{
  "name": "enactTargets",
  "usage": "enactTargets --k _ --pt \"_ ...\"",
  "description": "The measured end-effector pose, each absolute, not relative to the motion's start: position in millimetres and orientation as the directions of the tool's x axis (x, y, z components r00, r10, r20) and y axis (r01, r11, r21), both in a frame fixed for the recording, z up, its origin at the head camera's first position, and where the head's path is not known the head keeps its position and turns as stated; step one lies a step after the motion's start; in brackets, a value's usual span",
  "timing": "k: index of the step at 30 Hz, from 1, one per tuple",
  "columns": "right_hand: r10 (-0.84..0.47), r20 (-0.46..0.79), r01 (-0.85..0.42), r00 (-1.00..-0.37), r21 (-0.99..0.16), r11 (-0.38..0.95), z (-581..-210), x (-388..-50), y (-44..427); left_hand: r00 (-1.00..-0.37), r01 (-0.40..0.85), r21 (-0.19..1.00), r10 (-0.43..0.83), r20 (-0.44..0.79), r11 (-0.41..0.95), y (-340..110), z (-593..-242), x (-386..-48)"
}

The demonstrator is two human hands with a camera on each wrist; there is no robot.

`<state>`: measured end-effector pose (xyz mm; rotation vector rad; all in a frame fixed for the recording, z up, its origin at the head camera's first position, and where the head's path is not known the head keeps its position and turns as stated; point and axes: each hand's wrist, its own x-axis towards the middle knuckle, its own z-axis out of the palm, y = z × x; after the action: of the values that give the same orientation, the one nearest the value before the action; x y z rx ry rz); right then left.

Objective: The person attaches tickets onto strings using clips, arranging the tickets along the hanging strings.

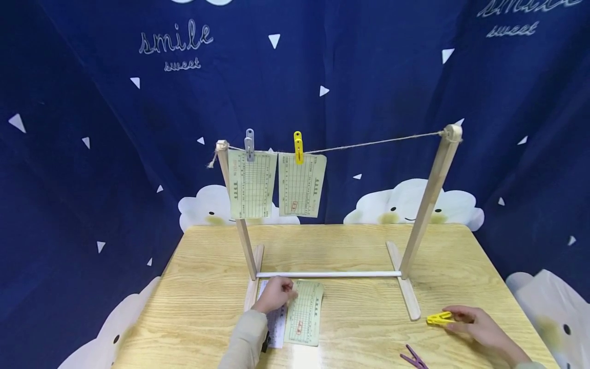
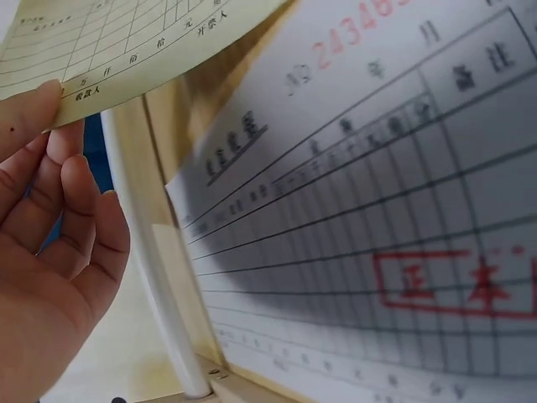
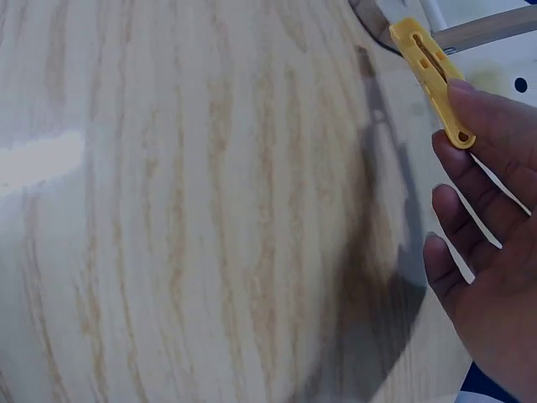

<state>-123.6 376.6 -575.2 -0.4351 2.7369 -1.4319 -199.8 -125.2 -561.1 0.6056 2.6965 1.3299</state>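
My left hand point(image 1: 276, 294) pinches the edge of a pale yellow-green receipt sheet point(image 1: 305, 312) between thumb and fingers; in the left wrist view the sheet is raised at that edge. Under the hand and beside the sheet lies a white receipt sheet point(image 2: 361, 227) with red print. On the right, my right hand point(image 1: 475, 328) pinches a yellow clothespin point(image 3: 432, 80) by one end, above the table. A purple clothespin point(image 1: 414, 357) lies on the table nearby. Two receipt sheets hang from a string point(image 1: 375, 144), one under a grey clothespin point(image 1: 249, 145), one under a yellow clothespin point(image 1: 298, 148).
The string runs between two wooden posts point(image 1: 430, 202), joined low down by a white rod point(image 1: 329, 274) and standing on wooden feet point(image 1: 407, 297). A small black object point(image 1: 265, 342) lies by the left sleeve. A blue curtain point(image 1: 369, 77) hangs behind the table point(image 1: 359, 328).
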Motion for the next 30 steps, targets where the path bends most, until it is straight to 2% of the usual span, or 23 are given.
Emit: enactTargets --k 7,17,30 --pt "-0.246 0.079 -0.207 -0.966 -0.803 0.558 -569 -123 374 -0.910 0.351 0.776 0.388 0.149 0.524 -129 -555 -195" --pt "-0.187 0.195 -0.266 -0.963 -0.806 0.529 -543 -127 363 -0.912 0.347 0.782 0.381 0.152 0.517 -126 -533 -191" --pt "-0.153 0.227 -0.274 -0.962 -0.794 0.543 -517 -133 356 -0.892 0.393 0.776 0.409 0.192 0.493 -123 -518 -192"
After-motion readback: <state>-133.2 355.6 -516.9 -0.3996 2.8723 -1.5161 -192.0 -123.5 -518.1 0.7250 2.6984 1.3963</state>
